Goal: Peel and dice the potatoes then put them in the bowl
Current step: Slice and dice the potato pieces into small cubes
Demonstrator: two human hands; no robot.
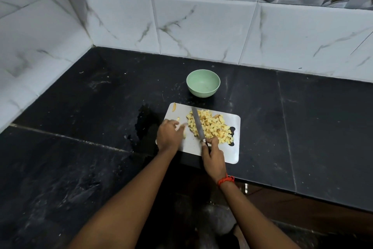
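Right hand [214, 158] clasps knife [197, 125], blade across dice [215, 127] on board [232, 151]; left hand [168, 135] rests slack beside; bowl [201, 92] beyond, bare.

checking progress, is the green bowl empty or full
Empty: the green bowl shows a bare inside; the potato dice lie on the board.

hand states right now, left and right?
Left hand: open, fingers extended on the cutting board beside the diced potatoes.
Right hand: grips the knife, blade lying across the pile.
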